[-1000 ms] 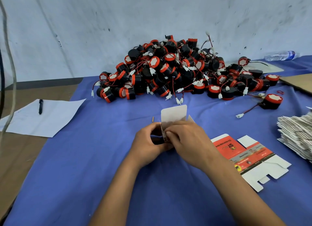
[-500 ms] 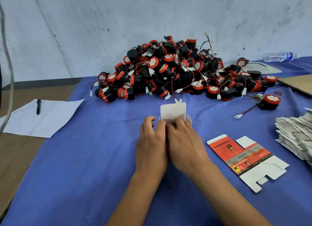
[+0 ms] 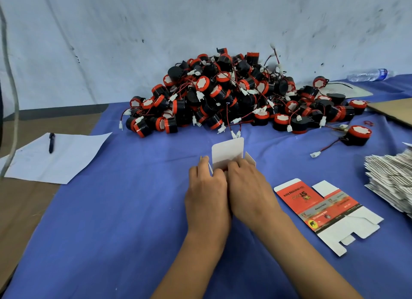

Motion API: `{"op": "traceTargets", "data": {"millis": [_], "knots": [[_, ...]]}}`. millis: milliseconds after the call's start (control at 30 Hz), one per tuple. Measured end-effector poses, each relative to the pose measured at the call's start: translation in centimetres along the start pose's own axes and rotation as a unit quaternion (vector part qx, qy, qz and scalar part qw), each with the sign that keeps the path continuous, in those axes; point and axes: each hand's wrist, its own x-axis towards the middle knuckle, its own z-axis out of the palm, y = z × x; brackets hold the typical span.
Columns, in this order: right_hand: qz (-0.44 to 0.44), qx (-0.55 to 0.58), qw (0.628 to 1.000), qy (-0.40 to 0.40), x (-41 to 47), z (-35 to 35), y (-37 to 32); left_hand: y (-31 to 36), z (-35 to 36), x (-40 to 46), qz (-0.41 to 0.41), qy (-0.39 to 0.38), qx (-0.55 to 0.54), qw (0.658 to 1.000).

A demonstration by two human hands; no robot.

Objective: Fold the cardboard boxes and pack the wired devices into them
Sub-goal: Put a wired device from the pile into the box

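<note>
Both my hands cover a small cardboard box [image 3: 227,152] on the blue cloth; only its white upright flap and two side flaps show past my fingers. My left hand [image 3: 206,194] and my right hand [image 3: 247,189] lie side by side, knuckles up, fingers curled over the box's near part and holding it. A big heap of black-and-red wired devices [image 3: 231,95] lies behind the box. A flat unfolded orange box blank [image 3: 323,207] lies to the right of my right wrist.
A stack of flat box blanks [image 3: 392,182] sits at the right edge. A lone wired device [image 3: 356,136] lies right of the heap. A white sheet [image 3: 73,158] with a pen [image 3: 51,142] lies at left. A water bottle [image 3: 370,75] and brown cardboard [image 3: 394,111] lie far right.
My hands turned from working at the box with fingertips to lying side by side over it, knuckles up. The box's white flap stayed upright.
</note>
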Motion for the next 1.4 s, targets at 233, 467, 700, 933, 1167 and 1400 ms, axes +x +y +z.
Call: {"op": "traceTargets", "data": {"millis": [233,467,700,933,1167,1400], "knots": [[0.01,0.012,0.998,0.053,-0.4,0.2,0.1,-0.4,-0.2,0.0,0.035,0.007,-0.102,0.994],[-0.008,-0.036,0.999,0.034,-0.1,0.2,0.0,-0.9,0.1,0.7,0.076,-0.023,0.01,0.997],[0.01,0.027,0.999,0.036,1.2,-0.7,1.5,-1.2,0.8,0.6,0.111,-0.027,-0.082,0.99],[0.097,0.236,0.865,0.432,0.9,0.7,4.7,-3.6,0.8,1.4,0.095,-0.011,-0.118,0.988],[0.175,0.558,0.81,0.039,2.3,3.7,6.4,-4.2,0.3,1.7,0.026,-0.046,-0.358,0.932],[0.084,0.573,0.812,0.077,2.0,4.0,5.8,-5.6,0.9,2.8,-0.121,-0.093,-0.508,0.848]]}}
